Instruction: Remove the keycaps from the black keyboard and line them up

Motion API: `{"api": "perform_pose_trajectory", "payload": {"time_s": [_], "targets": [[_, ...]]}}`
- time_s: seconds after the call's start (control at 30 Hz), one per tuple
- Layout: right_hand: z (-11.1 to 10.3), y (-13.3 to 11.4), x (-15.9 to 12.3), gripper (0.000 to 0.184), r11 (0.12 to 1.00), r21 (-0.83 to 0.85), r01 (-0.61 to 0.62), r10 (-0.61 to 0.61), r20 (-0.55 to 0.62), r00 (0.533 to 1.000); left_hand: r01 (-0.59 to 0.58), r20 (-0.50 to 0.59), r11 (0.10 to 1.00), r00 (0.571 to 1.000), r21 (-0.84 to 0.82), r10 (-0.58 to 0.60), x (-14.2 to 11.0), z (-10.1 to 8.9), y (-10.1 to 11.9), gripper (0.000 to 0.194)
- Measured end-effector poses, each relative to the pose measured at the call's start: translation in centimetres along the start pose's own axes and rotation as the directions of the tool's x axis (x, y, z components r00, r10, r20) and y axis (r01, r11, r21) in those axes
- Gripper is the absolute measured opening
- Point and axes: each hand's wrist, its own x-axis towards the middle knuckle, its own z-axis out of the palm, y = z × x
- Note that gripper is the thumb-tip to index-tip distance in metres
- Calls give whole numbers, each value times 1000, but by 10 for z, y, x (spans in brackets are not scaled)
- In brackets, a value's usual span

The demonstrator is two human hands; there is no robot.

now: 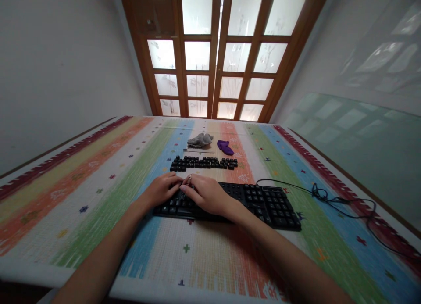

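A black keyboard (272, 207) lies on the table in front of me, with part of its upper area bare of keycaps. My left hand (163, 190) rests over its left end, fingers curled in and thumb close to them. Leaning in from the right, my right hand (205, 192) has its thumb and fingers pinched together beside the left fingertips. Whatever sits between the fingertips is too small to make out. Just beyond the keyboard, loose black keycaps (204, 162) are laid out in rows. Both hands cover much of the keyboard's left half.
A crumpled grey cloth (200, 140) and a purple cloth (225, 147) lie behind the keycaps, near a thin stick (200, 152). The keyboard's black cable (329, 198) tangles off to the right. A striped tablecloth (108, 198) covers the table. A glass-paned door (213, 76) stands behind.
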Motion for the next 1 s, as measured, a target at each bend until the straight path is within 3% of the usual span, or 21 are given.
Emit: {"api": "perform_pose_trajectory", "payload": {"time_s": [0.63,1.0], "targets": [[-5,11,4,22,989,148,-16,19,-18,1000,18,-4,999,1000,38,-18,-1,3,-2,19],[5,11,1,21,980,197,12,4,-82,997,9,10,998,1000,60,-10,0,1,2,19]]}}
